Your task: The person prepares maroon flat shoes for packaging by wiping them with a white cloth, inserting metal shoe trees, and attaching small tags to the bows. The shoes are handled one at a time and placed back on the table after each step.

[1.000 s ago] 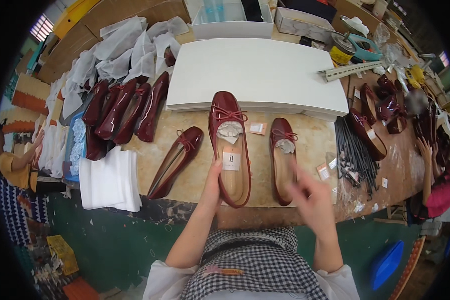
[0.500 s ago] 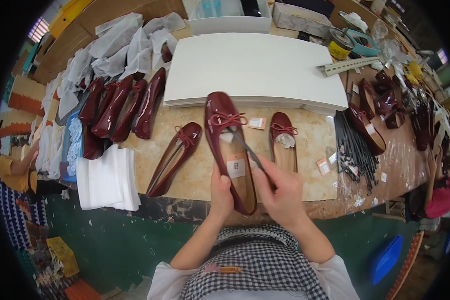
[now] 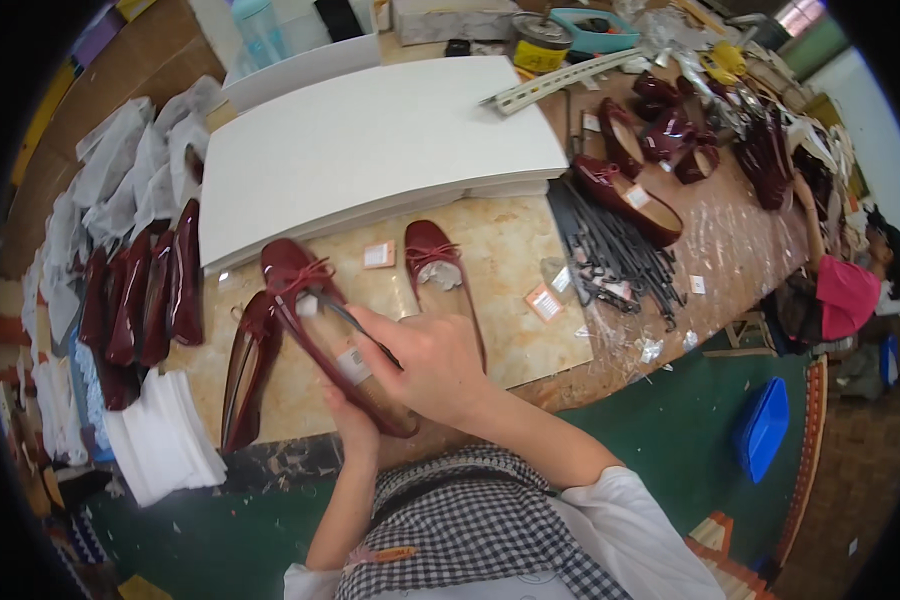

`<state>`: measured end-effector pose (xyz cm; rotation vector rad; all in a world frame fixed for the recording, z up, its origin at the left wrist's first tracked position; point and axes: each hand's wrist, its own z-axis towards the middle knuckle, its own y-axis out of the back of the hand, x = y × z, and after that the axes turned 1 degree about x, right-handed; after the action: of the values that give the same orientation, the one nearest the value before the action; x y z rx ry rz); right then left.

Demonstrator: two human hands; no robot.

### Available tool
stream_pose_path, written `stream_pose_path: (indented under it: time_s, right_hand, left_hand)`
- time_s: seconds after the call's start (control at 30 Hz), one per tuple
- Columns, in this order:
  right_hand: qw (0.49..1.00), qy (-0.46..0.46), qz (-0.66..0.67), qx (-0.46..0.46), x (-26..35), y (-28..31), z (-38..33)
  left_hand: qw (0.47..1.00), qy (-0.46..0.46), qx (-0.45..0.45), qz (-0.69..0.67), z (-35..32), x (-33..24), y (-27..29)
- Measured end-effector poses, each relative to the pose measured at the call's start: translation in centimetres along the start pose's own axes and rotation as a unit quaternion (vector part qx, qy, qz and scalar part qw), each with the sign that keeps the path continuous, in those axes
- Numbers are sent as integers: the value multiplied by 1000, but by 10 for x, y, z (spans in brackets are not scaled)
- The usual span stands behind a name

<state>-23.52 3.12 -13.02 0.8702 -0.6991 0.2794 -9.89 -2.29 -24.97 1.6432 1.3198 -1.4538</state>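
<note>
Left hand (image 3: pixel 355 428) largely concealed beneath the held dark red shoe (image 3: pixel 322 318); only fingers and wrist visible at the heel end; grip on the sole cannot be confirmed. Right hand (image 3: pixel 425 365) covers the rear of the shoe's insole; the slim dark tool (image 3: pixel 348 318) it pinches is too thin to identify. Insole label (image 3: pixel 352 365) partly covered, print illegible. Paper tags (image 3: pixel 378 254) on the table too small to read. Row of dark red shoes (image 3: pixel 140 300) at left overlapping, count uncertain. Seated person (image 3: pixel 850 295) at the right rim cropped and distorted.

Three burgundy flat shoes (image 3: pixel 315 320) before the person, two small price tags (image 3: pixel 378 254), one white board stack (image 3: pixel 370 150)
</note>
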Motion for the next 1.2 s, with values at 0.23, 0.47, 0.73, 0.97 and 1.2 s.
stream_pose_path:
  time_s: [0.23,0.47,0.73,0.97,1.2]
  right_hand:
    - [978,-87,111,150,-3,-5,-25]
    - [875,-220,-431,4,-199,143,-27]
    - [895,-219,-386,48,-210,173,-28]
    - [941,-317,115,21,-98,100,-33]
    - [908,-278,245,196,12,46,-27]
  left_hand:
    - [995,54,86,-2,-11,-20,-9]
    - [799,-217,46,559,15,-100,3]
    - [917,-25,259,303,42,-41,-65]
    - [907,288,254,-176,-2,-23,-34]
    - [992,-1,123,-37,20,-54,-11]
